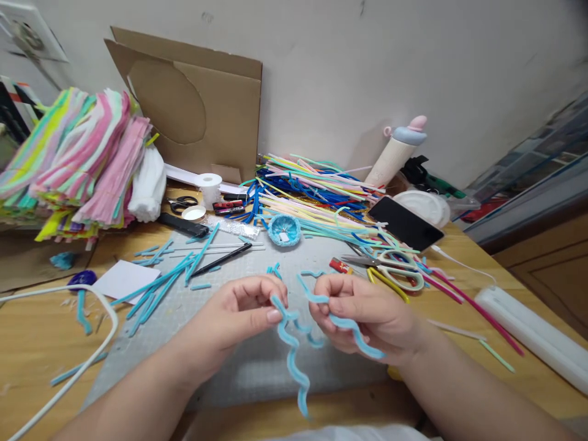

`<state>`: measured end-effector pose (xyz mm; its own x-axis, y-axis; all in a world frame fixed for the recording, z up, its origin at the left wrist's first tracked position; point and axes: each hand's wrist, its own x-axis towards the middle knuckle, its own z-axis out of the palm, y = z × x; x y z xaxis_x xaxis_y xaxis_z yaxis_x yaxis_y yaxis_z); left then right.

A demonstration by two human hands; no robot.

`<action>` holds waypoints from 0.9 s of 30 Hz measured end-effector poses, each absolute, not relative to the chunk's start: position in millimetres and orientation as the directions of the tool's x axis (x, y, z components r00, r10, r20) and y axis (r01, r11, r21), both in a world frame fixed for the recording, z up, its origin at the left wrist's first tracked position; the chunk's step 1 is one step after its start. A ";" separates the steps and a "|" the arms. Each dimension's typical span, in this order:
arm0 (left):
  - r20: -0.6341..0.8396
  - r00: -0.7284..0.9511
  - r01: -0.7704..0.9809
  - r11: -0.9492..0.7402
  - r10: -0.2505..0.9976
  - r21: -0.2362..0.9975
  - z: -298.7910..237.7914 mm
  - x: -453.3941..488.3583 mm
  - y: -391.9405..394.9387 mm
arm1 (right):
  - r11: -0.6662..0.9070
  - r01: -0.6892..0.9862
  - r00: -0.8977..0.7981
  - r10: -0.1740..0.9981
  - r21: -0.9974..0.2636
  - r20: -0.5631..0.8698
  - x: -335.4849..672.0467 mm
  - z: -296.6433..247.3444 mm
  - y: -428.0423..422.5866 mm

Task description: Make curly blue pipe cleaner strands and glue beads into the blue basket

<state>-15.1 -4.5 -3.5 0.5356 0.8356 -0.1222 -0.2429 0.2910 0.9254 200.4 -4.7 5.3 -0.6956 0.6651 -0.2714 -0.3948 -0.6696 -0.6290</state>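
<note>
Between thumb and fingers, my left hand [250, 306] pinches a wavy light-blue pipe cleaner [293, 352]. Its longer strand hangs down toward me, and a shorter wavy strand [307, 334] trails off to the right. My right hand [362, 309] is closed on a separate wavy blue pipe cleaner [356, 327], one end pointing up-left and the other down-right. The two hands are apart above a grey cutting mat [248, 373]. Beyond them a round, fuzzy blue piece [283, 231] sits on the mat. Straight cut blue pipe cleaners [158, 285] lie to the left.
White-handled scissors [399, 269] and yellow-handled pliers [388, 285] lie at right, by a phone [407, 223]. Colourful pipe cleaners [312, 190] pile up at the back, with bundles [87, 159] at left. A white cable [108, 306] curves in at left; a white bar [533, 343] lies at right.
</note>
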 end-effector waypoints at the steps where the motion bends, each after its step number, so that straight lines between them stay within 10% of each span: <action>1: -0.106 0.554 -0.271 0.300 0.825 0.915 -3.1 -15.3 -4.7 | -0.675 -0.392 -0.697 0.661 -0.626 -0.277 200.9 3.7 -5.1; 27: -0.195 0.583 -0.264 0.411 0.789 0.873 -7.5 -11.8 -6.7 | -0.299 -0.104 -0.431 0.873 -0.949 -0.228 186.0 -2.5 -18.3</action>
<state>-11.8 -6.7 -7.5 0.5829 0.7888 -0.1950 -0.2639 0.4107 0.8727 186.0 -18.3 -2.5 -0.4310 0.8731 -0.2279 -0.1042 -0.2991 -0.9485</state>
